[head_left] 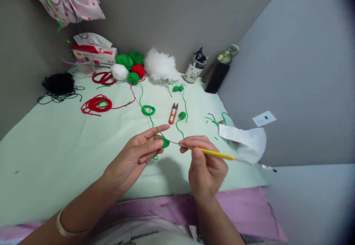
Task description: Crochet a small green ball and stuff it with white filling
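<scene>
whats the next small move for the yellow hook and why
Perhaps catch the green strand with the yellow-handled hook: the right hand has its tip at the green piece, the left hand pinches that piece, and the strand runs close by.

Left fingers [152, 147] hold green crochet [166, 143], right fingers [198, 157] a hook [219, 154].

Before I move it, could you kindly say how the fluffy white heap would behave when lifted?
The white heap is probably light for its size, since it looks like loose fibre. Its lumpy, ragged outline suggests it may squash and pull apart. Having a broad, uneven shape, it seems unlikely to roll.
</scene>
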{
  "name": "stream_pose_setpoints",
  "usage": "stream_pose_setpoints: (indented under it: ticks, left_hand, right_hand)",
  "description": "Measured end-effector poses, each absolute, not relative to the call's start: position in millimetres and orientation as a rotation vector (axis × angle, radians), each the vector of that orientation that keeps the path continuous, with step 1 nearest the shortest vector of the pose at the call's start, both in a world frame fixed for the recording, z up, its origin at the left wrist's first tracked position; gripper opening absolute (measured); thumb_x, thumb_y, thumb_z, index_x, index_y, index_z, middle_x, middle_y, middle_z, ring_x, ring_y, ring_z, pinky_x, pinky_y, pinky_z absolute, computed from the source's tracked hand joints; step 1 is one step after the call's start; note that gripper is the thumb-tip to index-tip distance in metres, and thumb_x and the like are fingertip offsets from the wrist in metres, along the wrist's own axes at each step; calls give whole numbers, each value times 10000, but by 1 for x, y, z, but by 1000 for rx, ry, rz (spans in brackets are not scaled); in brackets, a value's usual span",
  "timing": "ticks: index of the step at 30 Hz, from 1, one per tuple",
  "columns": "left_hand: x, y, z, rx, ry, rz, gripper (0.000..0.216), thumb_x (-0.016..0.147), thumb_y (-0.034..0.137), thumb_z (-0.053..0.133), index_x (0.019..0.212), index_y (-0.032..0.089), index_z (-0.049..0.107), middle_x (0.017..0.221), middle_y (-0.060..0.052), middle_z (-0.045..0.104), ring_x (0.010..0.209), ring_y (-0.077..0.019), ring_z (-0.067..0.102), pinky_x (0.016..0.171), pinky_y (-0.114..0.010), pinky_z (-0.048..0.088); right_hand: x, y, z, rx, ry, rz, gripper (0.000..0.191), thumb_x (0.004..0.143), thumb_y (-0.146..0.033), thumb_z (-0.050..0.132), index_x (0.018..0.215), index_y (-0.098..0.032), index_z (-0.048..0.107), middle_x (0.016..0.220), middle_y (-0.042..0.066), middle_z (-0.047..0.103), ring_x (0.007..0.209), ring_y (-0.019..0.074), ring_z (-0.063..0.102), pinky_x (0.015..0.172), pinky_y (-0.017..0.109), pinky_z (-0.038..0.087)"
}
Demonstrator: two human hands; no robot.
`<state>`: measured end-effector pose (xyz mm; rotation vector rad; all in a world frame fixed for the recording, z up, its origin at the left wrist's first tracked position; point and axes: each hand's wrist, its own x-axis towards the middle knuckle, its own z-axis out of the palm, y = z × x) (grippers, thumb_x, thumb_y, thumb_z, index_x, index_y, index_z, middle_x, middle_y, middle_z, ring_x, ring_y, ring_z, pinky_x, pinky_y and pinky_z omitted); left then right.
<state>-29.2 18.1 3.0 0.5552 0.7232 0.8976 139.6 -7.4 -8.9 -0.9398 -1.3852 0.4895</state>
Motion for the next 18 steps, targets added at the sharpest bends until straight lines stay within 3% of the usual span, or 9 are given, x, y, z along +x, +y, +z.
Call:
stream_pose_setpoints:
  ticks: [4,7,11,13,16,18]
  left_hand:
    - [-28,17,4,664,719,930,409,834,262,877,1234,260,793,896,14,715,772,-99,582,812,-219,459]
    - [-24,14,4,740,743,964,402,856,270,862,1249,295,785,958,8,755,876,-129,630,874,-236,462]
    - [-22,14,4,646,745,970,423,817,279,892,1229,280,797,869,26,716,762,-106,583,822,-232,467]
    - [-23,16,4,551,714,902,397,821,299,886,1205,231,811,690,56,609,611,-79,472,799,-238,478]
    - [-26,19,4,477,689,871,340,851,273,858,1181,200,822,546,120,395,494,-55,239,819,-244,491]
    - [-26,19,4,509,703,911,339,843,236,862,1179,225,819,625,102,493,504,-46,263,823,-239,484]
  right_hand:
    - [137,-2,-6,-887,-1253,755,176,1033,-258,617,978,-256,785,891,45,762,762,178,681,669,337,582]
    - [135,-4,-12,-928,-1321,701,194,1032,-208,610,1048,-280,790,933,39,780,838,184,714,701,332,600]
    - [139,-11,-16,-1001,-1646,283,362,971,-95,659,1216,-336,773,1098,64,783,986,215,733,817,372,619]
    - [142,-12,-14,-979,-1718,167,412,951,-65,667,1253,-329,764,1134,77,782,1012,223,731,832,376,615]
    - [144,-8,-9,-926,-1459,391,299,996,-102,620,1141,-301,791,979,47,782,865,186,712,737,339,589]
    - [143,-4,-7,-889,-1261,627,234,1027,-163,605,1042,-290,801,894,23,759,754,155,671,684,315,560]
